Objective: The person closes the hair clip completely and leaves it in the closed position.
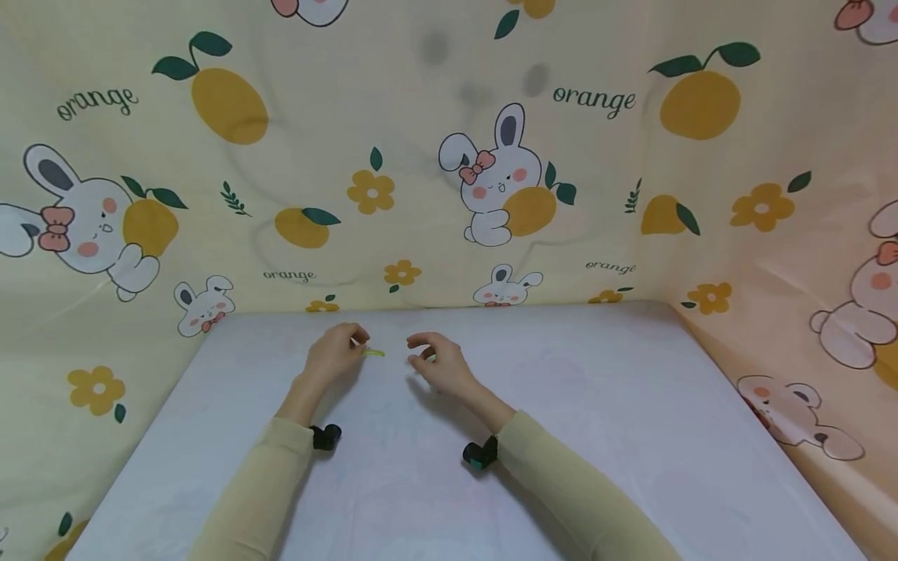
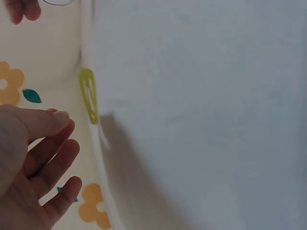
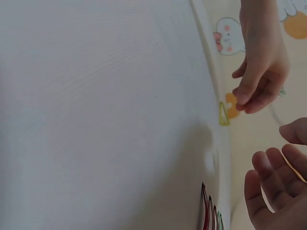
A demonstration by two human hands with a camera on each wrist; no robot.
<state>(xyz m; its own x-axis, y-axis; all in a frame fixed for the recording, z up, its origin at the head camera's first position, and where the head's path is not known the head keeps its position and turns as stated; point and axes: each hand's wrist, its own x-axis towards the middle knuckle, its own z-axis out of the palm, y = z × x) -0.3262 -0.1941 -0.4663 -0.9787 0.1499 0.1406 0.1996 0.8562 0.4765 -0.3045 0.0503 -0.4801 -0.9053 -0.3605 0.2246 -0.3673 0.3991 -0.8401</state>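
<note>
A yellow-green snap hair clip (image 1: 375, 353) lies on the white table, just to the right of my left hand (image 1: 335, 352). In the left wrist view a small gap shows between this clip (image 2: 88, 96) and the thumb tip; the fingers are loosely bent and hold nothing. My right hand (image 1: 442, 365) hovers to the right, its fingers relaxed and spread, also holding nothing. Several more slim clips (image 3: 206, 211), dark red and green, stand out at the bottom of the right wrist view near that hand. In the head view my right hand mostly hides them.
The white tabletop (image 1: 393, 483) runs back to a cream cloth wall (image 1: 421, 257) printed with rabbits and oranges. Similar cloth rises along both sides. A small black camera (image 1: 327, 437) sits on the left wrist, another camera (image 1: 480, 453) on the right wrist.
</note>
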